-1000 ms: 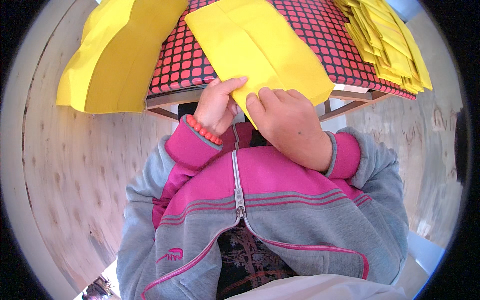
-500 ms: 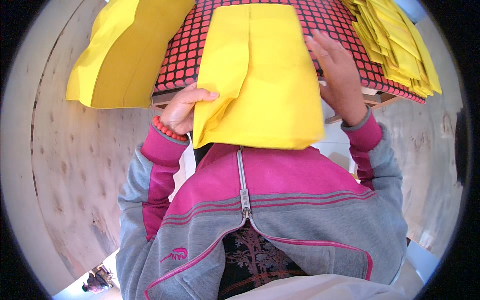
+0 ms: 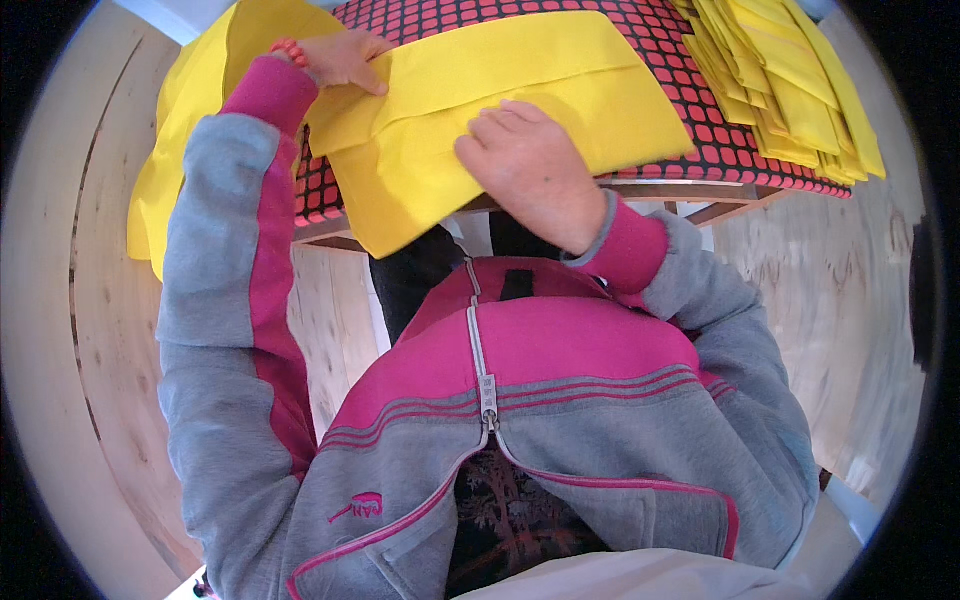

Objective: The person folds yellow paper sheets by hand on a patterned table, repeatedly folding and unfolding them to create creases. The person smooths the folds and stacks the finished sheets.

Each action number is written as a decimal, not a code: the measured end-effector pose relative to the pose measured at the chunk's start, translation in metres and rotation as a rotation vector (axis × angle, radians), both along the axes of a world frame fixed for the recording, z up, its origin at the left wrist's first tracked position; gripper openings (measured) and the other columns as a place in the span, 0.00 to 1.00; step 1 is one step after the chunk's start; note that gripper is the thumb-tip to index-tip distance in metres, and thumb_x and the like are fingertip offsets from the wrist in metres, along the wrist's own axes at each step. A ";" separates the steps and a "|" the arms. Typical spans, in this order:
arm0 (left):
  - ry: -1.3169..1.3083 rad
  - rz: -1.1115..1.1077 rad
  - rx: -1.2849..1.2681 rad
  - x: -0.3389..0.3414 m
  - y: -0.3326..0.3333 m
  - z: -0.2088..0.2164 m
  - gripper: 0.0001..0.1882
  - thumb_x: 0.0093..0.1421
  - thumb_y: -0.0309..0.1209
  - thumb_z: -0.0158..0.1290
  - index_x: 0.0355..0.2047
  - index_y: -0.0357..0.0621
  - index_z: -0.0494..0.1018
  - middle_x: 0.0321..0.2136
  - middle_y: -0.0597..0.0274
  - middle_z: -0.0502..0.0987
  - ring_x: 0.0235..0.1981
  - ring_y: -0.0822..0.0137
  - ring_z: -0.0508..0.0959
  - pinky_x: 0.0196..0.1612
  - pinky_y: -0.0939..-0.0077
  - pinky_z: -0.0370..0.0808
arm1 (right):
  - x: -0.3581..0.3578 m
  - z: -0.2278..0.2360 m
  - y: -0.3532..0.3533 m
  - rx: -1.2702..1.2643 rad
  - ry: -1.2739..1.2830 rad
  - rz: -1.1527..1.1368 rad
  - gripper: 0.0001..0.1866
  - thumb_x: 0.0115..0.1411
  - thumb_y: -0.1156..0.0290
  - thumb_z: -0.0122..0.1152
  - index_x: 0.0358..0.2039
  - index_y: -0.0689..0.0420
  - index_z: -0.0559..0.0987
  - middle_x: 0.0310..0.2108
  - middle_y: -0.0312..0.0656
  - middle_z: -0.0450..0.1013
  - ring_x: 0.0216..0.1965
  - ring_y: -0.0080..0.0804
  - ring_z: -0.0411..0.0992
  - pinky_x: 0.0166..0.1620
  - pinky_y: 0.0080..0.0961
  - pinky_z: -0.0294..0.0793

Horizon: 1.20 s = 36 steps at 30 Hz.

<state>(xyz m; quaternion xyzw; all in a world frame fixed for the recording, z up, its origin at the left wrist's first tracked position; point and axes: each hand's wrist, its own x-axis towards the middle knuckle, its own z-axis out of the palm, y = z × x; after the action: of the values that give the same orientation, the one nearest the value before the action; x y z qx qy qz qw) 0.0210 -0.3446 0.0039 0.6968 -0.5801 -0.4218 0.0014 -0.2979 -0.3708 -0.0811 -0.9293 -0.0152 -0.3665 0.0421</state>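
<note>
Touching folded yellow fabric (image 3: 590, 100) at upper centre, right hand (image 3: 535, 170) loosely curled, left hand (image 3: 343, 60) toward upper left, thumb spread, either's grip unclear.

This person has on a grey-and-magenta fabric jacket (image 3: 590, 340), thin stripes (image 3: 590, 390) across the chest, silver metal zip (image 3: 489, 398) partly undone over a dark patterned shirt (image 3: 515, 510); upper left, a red beaded bracelet (image 3: 290, 50).
</note>
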 end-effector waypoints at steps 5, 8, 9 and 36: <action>-0.566 -0.286 -0.406 -0.018 -0.025 -0.014 0.30 0.51 0.30 0.63 0.57 0.40 0.74 0.45 0.50 0.82 0.46 0.56 0.82 0.52 0.66 0.78 | 0.013 0.002 0.008 0.075 0.107 -0.106 0.08 0.51 0.71 0.58 0.32 0.57 0.75 0.31 0.44 0.72 0.39 0.42 0.76 0.43 0.36 0.76; -0.554 -0.290 -0.850 -0.050 0.010 -0.035 0.27 0.58 0.32 0.59 0.58 0.39 0.73 0.54 0.45 0.78 0.55 0.49 0.77 0.58 0.62 0.74 | 0.011 0.001 0.006 0.128 0.121 -0.096 0.09 0.52 0.71 0.58 0.34 0.57 0.74 0.32 0.43 0.73 0.39 0.42 0.76 0.41 0.36 0.76; -0.470 -0.287 -1.026 -0.064 0.027 -0.041 0.25 0.62 0.34 0.57 0.58 0.40 0.74 0.54 0.42 0.77 0.56 0.44 0.76 0.58 0.59 0.74 | 0.011 0.001 0.006 0.139 0.132 -0.094 0.09 0.53 0.71 0.58 0.34 0.57 0.74 0.33 0.43 0.73 0.39 0.42 0.76 0.40 0.36 0.76; -0.405 0.295 -0.963 -0.102 0.173 -0.064 0.15 0.57 0.21 0.60 0.45 0.42 0.81 0.37 0.53 0.85 0.39 0.56 0.86 0.42 0.69 0.80 | -0.043 0.024 -0.058 0.078 0.398 -0.262 0.18 0.52 0.80 0.62 0.45 0.56 0.77 0.39 0.48 0.78 0.39 0.54 0.77 0.40 0.41 0.77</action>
<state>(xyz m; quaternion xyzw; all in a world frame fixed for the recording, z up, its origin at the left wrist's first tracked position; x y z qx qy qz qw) -0.0810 -0.1715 -0.0604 0.7587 -0.5925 0.0391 0.2678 -0.3411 -0.4286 -0.0573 -0.9749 0.1284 -0.1789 0.0321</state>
